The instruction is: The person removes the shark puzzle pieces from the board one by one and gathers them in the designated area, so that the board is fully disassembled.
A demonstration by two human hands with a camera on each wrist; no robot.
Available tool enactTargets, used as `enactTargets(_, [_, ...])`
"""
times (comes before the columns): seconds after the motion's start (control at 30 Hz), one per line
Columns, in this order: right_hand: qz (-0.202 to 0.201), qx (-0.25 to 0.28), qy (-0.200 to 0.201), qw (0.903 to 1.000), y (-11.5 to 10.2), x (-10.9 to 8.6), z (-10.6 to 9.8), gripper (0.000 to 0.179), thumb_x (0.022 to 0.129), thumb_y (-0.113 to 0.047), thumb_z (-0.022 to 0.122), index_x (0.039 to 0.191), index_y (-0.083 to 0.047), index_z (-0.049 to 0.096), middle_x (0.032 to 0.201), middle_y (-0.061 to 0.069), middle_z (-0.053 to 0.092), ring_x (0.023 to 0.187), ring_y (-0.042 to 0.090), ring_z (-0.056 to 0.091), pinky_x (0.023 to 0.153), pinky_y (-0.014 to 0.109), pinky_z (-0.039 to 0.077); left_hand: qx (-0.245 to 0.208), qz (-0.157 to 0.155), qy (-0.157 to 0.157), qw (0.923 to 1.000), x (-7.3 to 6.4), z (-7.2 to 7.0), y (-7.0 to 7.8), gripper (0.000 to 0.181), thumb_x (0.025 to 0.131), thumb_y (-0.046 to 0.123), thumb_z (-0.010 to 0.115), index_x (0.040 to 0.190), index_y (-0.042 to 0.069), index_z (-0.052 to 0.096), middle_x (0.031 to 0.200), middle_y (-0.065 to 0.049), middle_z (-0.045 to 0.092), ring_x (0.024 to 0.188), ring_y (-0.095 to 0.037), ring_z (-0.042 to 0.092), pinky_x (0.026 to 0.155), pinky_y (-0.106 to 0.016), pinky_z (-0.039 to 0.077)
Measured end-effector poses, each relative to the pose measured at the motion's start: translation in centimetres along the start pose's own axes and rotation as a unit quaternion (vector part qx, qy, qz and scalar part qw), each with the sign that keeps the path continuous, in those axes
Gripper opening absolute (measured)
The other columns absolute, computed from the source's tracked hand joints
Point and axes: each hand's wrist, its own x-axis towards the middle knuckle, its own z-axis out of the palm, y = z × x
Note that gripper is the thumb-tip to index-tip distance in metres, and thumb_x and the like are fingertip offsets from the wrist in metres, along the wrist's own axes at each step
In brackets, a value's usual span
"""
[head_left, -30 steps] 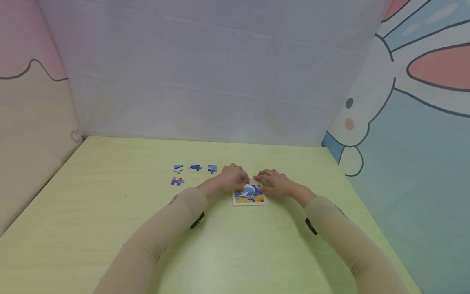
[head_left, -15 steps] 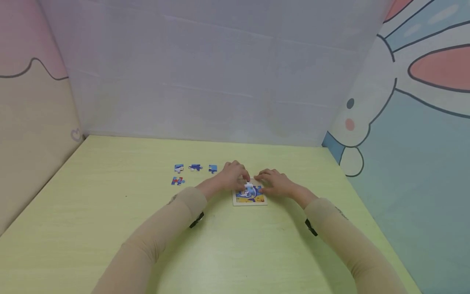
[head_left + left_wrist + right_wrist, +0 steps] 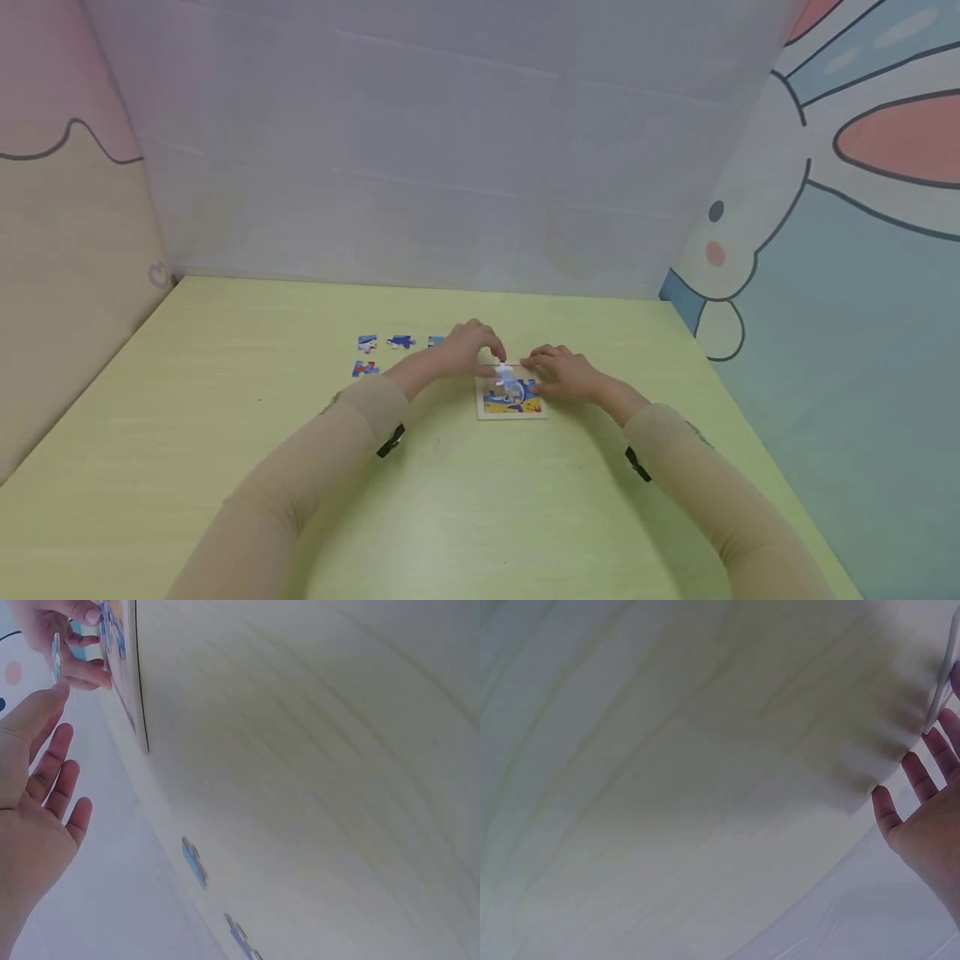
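A small wooden puzzle board lies on the table, its lower part filled with blue, white and yellow sea-picture pieces; bare wood shows in its upper part. Between thumb and forefinger, my left hand pinches a pale blue and white puzzle piece, tilted up over the board. In the left wrist view that puzzle piece appears edge-on above the board, the other fingers loosely spread. At the board's right side is my right hand, thumb on the pieces and fingers extended along the far right corner, fingertips down by the rim.
Left of the board lie several loose puzzle pieces: a white and blue one, a dark blue one, a light blue one partly behind my left hand, and a red and blue one. A pale wall borders the table's back.
My left hand has risen and shifted slightly left, lifting the pinched puzzle piece up from the board. It now partly covers the light blue loose piece. My right hand has stayed put.
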Motion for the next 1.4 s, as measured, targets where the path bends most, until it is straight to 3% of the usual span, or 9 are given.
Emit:
enactTargets(0.33, [0.008, 0.012, -0.001, 0.9999, 0.3, 0.2, 0.4, 0.053, 0.091, -0.035, 0.062, 0.138, -0.017, 0.048, 0.142, 0.011, 0.043, 0.13, 0.034, 0.036, 0.098, 0.062, 0.032, -0.003, -0.005, 0.003, 1.0, -1.9, -2.2, -1.3, 0.026, 0.083, 0.029, 0.073, 0.107, 0.019, 0.069, 0.111, 0.003, 0.063, 0.114, -0.021, 0.044, 0.101, -0.05, 0.028])
enactTargets(0.57, [0.012, 0.003, 0.001, 0.9999, 0.2, 0.0, 0.4, 0.053, 0.091, -0.034, 0.062, 0.139, -0.016, 0.048, 0.143, 0.011, 0.042, 0.131, 0.035, 0.035, 0.099, 0.063, 0.031, -0.009, 0.012, 0.006, 0.9999, -3.9, -3.8, -2.6, 0.025, 0.082, 0.028, 0.073, 0.105, 0.019, 0.069, 0.11, 0.002, 0.062, 0.113, -0.023, 0.043, 0.098, -0.053, 0.027])
enactTargets(0.8, [0.004, -0.002, 0.01, 0.9999, 0.4, -0.2, 0.4, 0.053, 0.091, -0.034, 0.062, 0.138, -0.016, 0.048, 0.142, 0.012, 0.043, 0.13, 0.036, 0.037, 0.098, 0.063, 0.032, -0.013, 0.0, 0.005, 0.9999, -5.7, -5.1, -4.6, 0.025, 0.082, 0.026, 0.074, 0.105, 0.018, 0.069, 0.109, 0.001, 0.062, 0.112, -0.023, 0.043, 0.099, -0.05, 0.025])
enactTargets(1.1, [0.002, -0.003, 0.013, 0.9999, 0.8, -0.2, 0.5, 0.053, 0.09, -0.035, 0.062, 0.138, -0.016, 0.049, 0.142, 0.012, 0.043, 0.13, 0.037, 0.037, 0.097, 0.064, 0.032, -0.001, -0.025, 0.004, 0.9997, -7.5, -5.0, -7.6, 0.025, 0.083, 0.021, 0.072, 0.108, 0.016, 0.069, 0.111, -0.003, 0.062, 0.112, -0.025, 0.044, 0.101, -0.053, 0.025])
enactTargets(1.4, [0.003, -0.002, 0.01, 0.9999, 0.5, -0.5, 0.4, 0.053, 0.091, -0.035, 0.062, 0.138, -0.016, 0.048, 0.142, 0.012, 0.043, 0.13, 0.037, 0.036, 0.097, 0.064, 0.032, 0.011, -0.043, 0.004, 0.999, -8.7, -4.3, -9.3, 0.026, 0.083, 0.018, 0.072, 0.108, 0.013, 0.07, 0.106, -0.003, 0.063, 0.109, -0.027, 0.045, 0.096, -0.053, 0.029])
